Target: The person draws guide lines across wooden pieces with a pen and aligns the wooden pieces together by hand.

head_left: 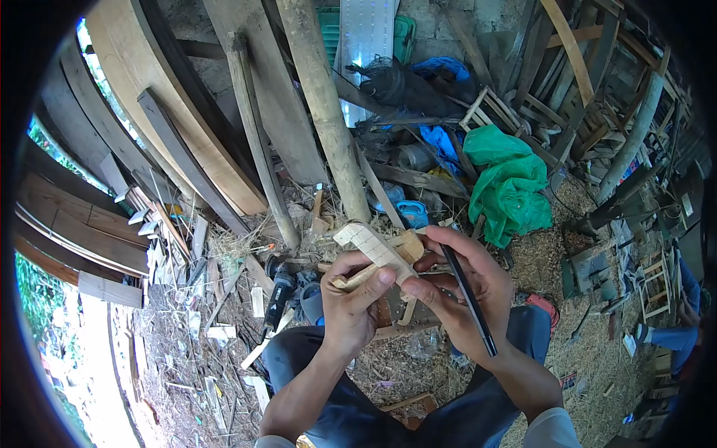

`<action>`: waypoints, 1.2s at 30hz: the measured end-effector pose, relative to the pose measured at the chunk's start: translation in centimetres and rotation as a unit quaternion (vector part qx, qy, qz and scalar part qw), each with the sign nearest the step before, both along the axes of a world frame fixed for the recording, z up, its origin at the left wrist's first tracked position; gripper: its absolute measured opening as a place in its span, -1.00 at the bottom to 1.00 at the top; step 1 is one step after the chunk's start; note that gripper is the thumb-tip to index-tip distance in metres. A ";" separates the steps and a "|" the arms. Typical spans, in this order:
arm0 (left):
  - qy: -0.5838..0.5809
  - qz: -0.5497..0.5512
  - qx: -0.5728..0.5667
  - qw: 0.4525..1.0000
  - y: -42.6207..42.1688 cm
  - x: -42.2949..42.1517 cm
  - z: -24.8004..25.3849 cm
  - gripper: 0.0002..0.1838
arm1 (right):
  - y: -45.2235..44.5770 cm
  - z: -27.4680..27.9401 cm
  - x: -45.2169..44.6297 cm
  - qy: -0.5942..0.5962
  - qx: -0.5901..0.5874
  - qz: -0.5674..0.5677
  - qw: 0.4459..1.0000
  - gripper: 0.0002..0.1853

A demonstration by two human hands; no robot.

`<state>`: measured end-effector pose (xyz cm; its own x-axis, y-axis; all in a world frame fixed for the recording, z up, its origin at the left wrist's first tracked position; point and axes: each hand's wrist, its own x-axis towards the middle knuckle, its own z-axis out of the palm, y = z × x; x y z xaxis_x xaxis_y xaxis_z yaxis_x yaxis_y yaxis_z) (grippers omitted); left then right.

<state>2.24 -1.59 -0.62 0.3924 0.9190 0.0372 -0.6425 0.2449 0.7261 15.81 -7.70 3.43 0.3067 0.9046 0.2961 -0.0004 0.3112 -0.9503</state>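
Note:
My left hand [355, 299] is closed on a small light wood block [367, 245], its thumb pressed on the near end. Dark pencil-like lines cross the block's upper face. A second wooden part [407, 250] shows just behind it; I cannot tell whether the two are joined. My right hand [470, 299] pinches the same block between thumb and fingers. It also holds a slim black pen [469, 300], which lies slanted across the fingers, pointing down toward the wrist. The fingers hide part of the wood.
A corded angle grinder [279, 295] stands left of my knees. Ahead are a wooden post [325, 104], leaning planks [187, 127] and a green plastic bag [508, 187]. Wood scraps and shavings cover the ground [187, 358]. At far right, another person's leg [672, 338] shows.

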 end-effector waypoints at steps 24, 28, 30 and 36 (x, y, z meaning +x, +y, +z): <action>0.018 0.042 0.029 0.999 0.6 -0.4 0.2 -0.82 | -0.1 -0.6 2.5 -0.135 0.064 -0.051 0.987 -0.57; 0.015 0.030 0.022 0.999 0.8 -0.5 0.3 -0.82 | -0.6 0.6 0.6 0.006 0.103 -0.043 0.994 -0.73; 0.018 0.027 0.024 0.999 0.7 -0.3 0.2 -0.82 | -0.6 -0.2 0.6 0.012 0.106 -0.030 0.994 -0.82; 0.033 0.020 0.030 0.999 0.5 -0.3 0.2 -0.81 | -0.4 -0.5 0.8 -0.120 0.118 -0.040 0.985 -0.86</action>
<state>1.95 -1.06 -0.43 0.3589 0.9309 0.0685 -0.6007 0.1741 0.7803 16.60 -8.11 2.89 0.2700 0.7775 0.5679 0.2491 0.5133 -0.8212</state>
